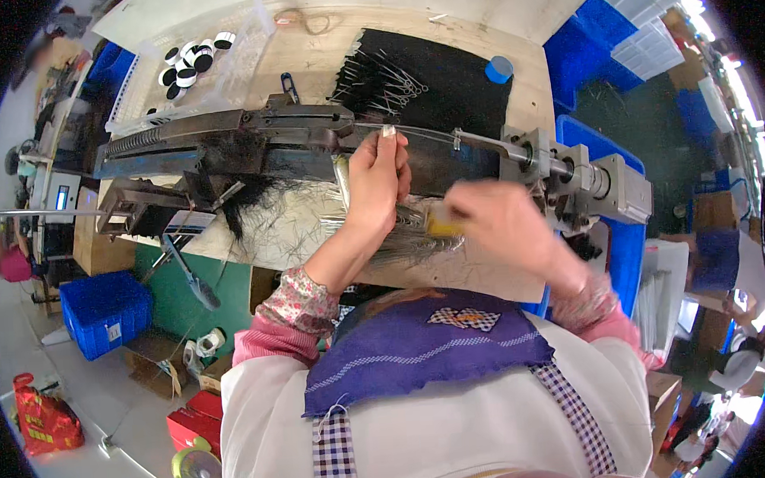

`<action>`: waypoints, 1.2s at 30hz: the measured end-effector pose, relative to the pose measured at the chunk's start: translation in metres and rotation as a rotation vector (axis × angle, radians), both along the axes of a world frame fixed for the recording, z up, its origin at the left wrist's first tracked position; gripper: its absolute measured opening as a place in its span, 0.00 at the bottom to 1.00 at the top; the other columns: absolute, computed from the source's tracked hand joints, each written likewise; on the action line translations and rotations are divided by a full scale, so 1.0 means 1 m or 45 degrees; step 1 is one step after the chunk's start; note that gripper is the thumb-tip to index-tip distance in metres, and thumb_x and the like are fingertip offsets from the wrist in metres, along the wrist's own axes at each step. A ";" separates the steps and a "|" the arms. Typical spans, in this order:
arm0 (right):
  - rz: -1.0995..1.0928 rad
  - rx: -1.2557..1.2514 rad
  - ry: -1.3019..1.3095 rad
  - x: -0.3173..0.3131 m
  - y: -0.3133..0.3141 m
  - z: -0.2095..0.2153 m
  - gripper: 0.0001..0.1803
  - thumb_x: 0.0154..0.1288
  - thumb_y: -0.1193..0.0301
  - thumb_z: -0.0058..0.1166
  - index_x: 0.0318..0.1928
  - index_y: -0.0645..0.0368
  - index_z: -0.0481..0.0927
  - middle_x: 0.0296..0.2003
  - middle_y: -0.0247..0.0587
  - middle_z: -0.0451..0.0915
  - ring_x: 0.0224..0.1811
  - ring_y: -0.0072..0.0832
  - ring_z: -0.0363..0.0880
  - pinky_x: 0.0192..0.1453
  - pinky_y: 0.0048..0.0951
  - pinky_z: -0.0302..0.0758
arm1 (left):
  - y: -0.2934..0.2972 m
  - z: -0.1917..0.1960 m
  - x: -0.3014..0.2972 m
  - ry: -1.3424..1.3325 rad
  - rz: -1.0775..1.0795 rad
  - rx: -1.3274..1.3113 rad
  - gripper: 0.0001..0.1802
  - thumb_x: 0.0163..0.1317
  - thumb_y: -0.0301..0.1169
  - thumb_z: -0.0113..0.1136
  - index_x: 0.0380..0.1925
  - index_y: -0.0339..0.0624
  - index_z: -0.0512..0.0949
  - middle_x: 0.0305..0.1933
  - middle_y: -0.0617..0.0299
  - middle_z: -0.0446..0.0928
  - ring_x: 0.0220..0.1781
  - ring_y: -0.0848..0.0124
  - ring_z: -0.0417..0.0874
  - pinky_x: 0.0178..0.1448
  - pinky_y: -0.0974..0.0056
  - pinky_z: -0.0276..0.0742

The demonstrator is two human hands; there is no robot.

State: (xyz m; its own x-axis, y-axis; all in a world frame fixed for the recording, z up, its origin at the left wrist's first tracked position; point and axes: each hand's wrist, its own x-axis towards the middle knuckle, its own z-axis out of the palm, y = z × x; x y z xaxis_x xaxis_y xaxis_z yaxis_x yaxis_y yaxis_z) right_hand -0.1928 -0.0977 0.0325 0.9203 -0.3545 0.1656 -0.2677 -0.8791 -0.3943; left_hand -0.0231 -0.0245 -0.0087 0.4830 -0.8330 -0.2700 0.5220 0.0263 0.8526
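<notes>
My left hand [376,180] is closed in a pinch, thumb uppermost, at the end of a dark metal machine arm [294,127]. White wrapping covers the thumb tip. Thin metal wire [429,134] runs from beside these fingertips toward a metal shaft [492,145] on the right; whatever lies between the fingers is hidden. Lower and to the right, my right hand [507,224] is smeared by motion. A blurred yellow object [443,222] shows at its fingertips, and I cannot tell whether it is gripped. Thin metal wires [404,238] lie piled below both hands.
Looped wire brushes [396,82] rest on a black cloth [469,70] beside a blue cap [499,69]. A clear tray [248,60] holds black-and-white round pieces [187,77]. Black bristles [246,203] hang by the machine. Blue crates [107,314] stand around the bench.
</notes>
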 end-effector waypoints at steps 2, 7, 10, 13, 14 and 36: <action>-0.010 -0.144 -0.308 0.020 -0.027 0.024 0.08 0.54 0.75 0.52 0.36 0.60 0.73 0.31 0.47 0.77 0.36 0.45 0.79 0.38 0.43 0.76 | 0.000 -0.006 0.002 0.012 0.020 -0.025 0.12 0.72 0.37 0.46 0.32 0.42 0.70 0.19 0.71 0.61 0.12 0.80 0.59 0.14 0.72 0.52; 0.042 -0.203 -0.175 0.093 -0.066 0.007 0.09 0.54 0.75 0.53 0.37 0.61 0.76 0.31 0.51 0.79 0.39 0.50 0.78 0.42 0.45 0.74 | 0.001 -0.003 0.000 0.042 0.012 -0.038 0.11 0.71 0.37 0.48 0.33 0.44 0.73 0.18 0.72 0.62 0.14 0.81 0.58 0.18 0.72 0.51; 0.018 0.487 0.081 0.095 -0.056 0.012 0.12 0.59 0.73 0.52 0.43 0.65 0.79 0.31 0.52 0.81 0.31 0.40 0.82 0.37 0.36 0.77 | 0.004 0.000 -0.002 0.162 -0.031 -0.029 0.11 0.70 0.37 0.49 0.32 0.43 0.73 0.18 0.72 0.62 0.14 0.80 0.56 0.19 0.71 0.50; 0.014 0.704 0.073 0.089 -0.060 0.013 0.14 0.61 0.73 0.52 0.45 0.68 0.78 0.27 0.48 0.81 0.27 0.31 0.82 0.34 0.30 0.78 | 0.007 -0.001 -0.003 0.196 0.007 -0.076 0.12 0.70 0.38 0.48 0.32 0.43 0.72 0.18 0.72 0.62 0.14 0.80 0.55 0.20 0.71 0.49; 0.019 0.794 0.012 0.088 -0.060 0.014 0.14 0.61 0.73 0.53 0.45 0.70 0.78 0.26 0.46 0.81 0.25 0.26 0.81 0.33 0.27 0.79 | 0.006 -0.002 -0.002 0.206 0.010 -0.071 0.12 0.70 0.38 0.48 0.32 0.43 0.72 0.18 0.72 0.62 0.14 0.80 0.55 0.20 0.71 0.49; -0.029 -0.136 -0.329 0.081 -0.031 0.014 0.15 0.54 0.74 0.56 0.45 0.54 0.80 0.34 0.40 0.75 0.39 0.36 0.76 0.43 0.37 0.69 | 0.012 0.006 0.014 0.964 -0.142 -0.454 0.44 0.66 0.62 0.36 0.60 0.27 0.57 0.64 0.49 0.62 0.69 0.58 0.60 0.74 0.58 0.55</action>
